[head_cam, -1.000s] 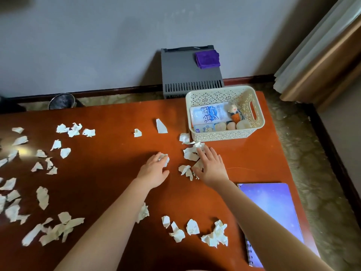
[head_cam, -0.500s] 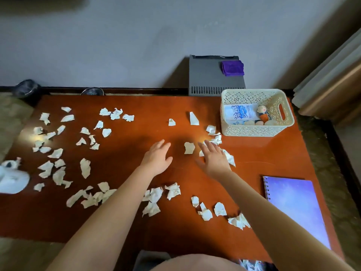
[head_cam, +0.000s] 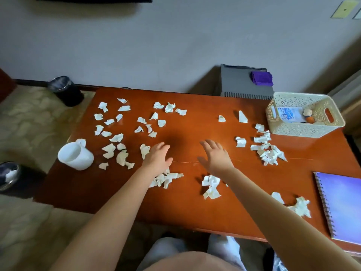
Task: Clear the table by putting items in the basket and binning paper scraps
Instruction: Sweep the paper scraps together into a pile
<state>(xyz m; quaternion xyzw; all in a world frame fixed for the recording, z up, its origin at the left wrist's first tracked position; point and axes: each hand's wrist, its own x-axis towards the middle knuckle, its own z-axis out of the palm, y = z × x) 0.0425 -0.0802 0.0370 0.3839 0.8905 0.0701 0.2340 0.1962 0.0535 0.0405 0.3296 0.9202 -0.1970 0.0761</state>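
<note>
Left hand (head_cam: 157, 156) and right hand (head_cam: 216, 157), spread and empty, over the worktop (head_cam: 195, 124). Torn paper scraps (head_cam: 240, 142) litter it on both sides: near-weightless, limp, easily scattered. Probably best raked into heaps, then pinched in bunches.

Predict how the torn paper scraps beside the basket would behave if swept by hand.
The paper scraps look thin and crumpled, so probably light and floppy. Lying loose on the glossy table, they would likely slide yet scatter.

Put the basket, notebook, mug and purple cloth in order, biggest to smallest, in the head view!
1. Basket and notebook: about alike; the notebook is nearer and cut off.
2. Mug.
3. Purple cloth.
</note>
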